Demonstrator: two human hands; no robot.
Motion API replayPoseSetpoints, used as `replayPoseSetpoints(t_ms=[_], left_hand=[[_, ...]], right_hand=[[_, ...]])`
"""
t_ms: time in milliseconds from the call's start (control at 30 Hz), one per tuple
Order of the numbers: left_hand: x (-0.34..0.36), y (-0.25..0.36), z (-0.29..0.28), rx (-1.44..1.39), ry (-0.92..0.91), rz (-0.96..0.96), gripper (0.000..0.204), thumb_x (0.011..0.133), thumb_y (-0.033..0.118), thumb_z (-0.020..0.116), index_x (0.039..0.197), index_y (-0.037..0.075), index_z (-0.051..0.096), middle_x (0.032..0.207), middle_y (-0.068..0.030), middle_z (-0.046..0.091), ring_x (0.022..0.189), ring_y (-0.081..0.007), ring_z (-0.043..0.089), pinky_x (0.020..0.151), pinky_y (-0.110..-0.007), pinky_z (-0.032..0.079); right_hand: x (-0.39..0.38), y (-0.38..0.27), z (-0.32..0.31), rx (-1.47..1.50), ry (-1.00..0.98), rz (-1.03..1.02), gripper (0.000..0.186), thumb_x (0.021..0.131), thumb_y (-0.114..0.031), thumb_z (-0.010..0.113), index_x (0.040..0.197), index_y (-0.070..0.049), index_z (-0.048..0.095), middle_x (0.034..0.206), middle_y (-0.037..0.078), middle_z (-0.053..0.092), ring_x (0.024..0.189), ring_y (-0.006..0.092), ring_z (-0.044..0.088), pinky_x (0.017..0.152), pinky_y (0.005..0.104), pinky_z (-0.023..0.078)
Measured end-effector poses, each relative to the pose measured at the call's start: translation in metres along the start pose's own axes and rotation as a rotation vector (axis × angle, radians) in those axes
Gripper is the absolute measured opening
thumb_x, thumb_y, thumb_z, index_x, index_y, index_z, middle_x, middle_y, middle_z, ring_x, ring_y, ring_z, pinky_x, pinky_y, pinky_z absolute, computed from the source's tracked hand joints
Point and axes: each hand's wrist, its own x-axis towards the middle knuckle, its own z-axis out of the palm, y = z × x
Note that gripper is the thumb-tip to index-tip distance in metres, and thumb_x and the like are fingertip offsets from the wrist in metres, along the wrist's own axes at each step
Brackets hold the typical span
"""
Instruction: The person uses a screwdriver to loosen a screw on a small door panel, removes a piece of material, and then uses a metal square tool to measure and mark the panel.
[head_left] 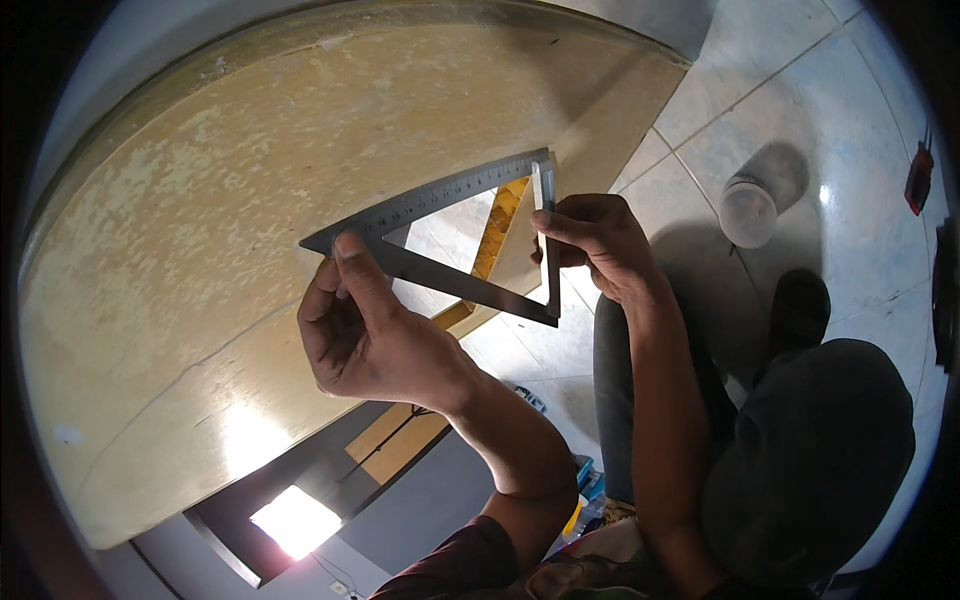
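While a pale worn wooden board (pixel 230 250) overhangs grey floor tiles (pixel 800 90), left hand (pixel 365 330) and right hand (pixel 595 245) pinch a grey metal triangular square (pixel 440 235) between them.

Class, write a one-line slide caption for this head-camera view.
Both hands, left and right, hold a metal triangular square against the edge of a pale wooden board.

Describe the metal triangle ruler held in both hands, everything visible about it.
The triangle ruler is a flat, grey metal frame with three straight bars around an open middle. Fine graduation marks run along its long upper bar; the lower bar looks darker and plain. It is held up in the air over the edge of a pale wooden board, with tiled floor showing through the opening. The left hand pinches the pointed left corner, thumb on top. The right hand grips the short upright bar at the right.
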Motion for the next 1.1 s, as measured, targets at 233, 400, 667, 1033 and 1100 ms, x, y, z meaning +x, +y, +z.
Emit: replayPoseSetpoints(t_ms=[233, 400, 667, 1033, 1100], left_hand=[[0.003, 0.007, -0.005, 0.002, -0.026, -0.002, 0.009, 0.090, 0.000, 0.079, 0.088, -0.003, 0.071, 0.073, -0.0061, 0.070, 0.065, -0.0054, 0.059, 0.061, -0.016, 0.046], [-0.014, -0.005, -0.033, -0.160, -0.213, 0.038, 0.012, 0.089, 0.002, 0.081, 0.087, -0.001, 0.070, 0.075, -0.0042, 0.070, 0.066, -0.0063, 0.058, 0.064, -0.021, 0.049], [-0.043, 0.011, -0.123, -0.153, -0.438, 0.029, 0.007, 0.092, -0.006, 0.067, 0.098, -0.003, 0.069, 0.087, -0.0100, 0.070, 0.083, -0.0190, 0.064, 0.082, -0.030, 0.050], [-0.063, -0.038, -0.252, -0.744, 0.277, -0.706, 0.074, 0.111, 0.059, 0.023, 0.118, -0.001, 0.065, 0.108, -0.0155, 0.069, 0.103, -0.0250, 0.067, 0.099, -0.037, 0.051], [-0.087, -0.062, -0.255, -0.786, 0.016, -0.839, 0.071, 0.111, 0.059, 0.023, 0.129, 0.002, 0.063, 0.114, -0.0125, 0.070, 0.100, -0.0233, 0.066, 0.093, -0.035, 0.050]], right_hand=[[-0.006, -0.001, 0.010, -0.013, 0.000, -0.067, 0.024, 0.090, -0.019, 0.081, 0.095, 0.002, 0.071, 0.083, 0.009, 0.071, 0.075, 0.0179, 0.074, 0.073, 0.0331, 0.065], [-0.008, 0.021, 0.000, 0.041, -0.096, -0.167, 0.031, 0.092, -0.017, 0.079, 0.115, -0.001, 0.065, 0.102, 0.009, 0.072, 0.094, 0.0163, 0.071, 0.091, 0.0334, 0.060], [-0.035, 0.023, -0.026, -0.001, -0.292, -0.073, 0.032, 0.091, -0.024, 0.076, 0.114, -0.003, 0.070, 0.092, 0.006, 0.069, 0.084, 0.0156, 0.064, 0.083, 0.0323, 0.049], [-0.112, -0.056, 0.148, -1.236, -0.541, -0.205, 0.037, 0.087, -0.044, 0.083, 0.079, -0.008, 0.076, 0.060, -0.011, 0.052, 0.056, 0.0041, 0.042, 0.052, 0.0253, 0.031], [-0.157, -0.110, 0.184, -1.254, -0.445, -0.460, 0.036, 0.086, -0.040, 0.084, 0.077, -0.006, 0.075, 0.059, -0.009, 0.052, 0.056, 0.0041, 0.043, 0.051, 0.0265, 0.033]])
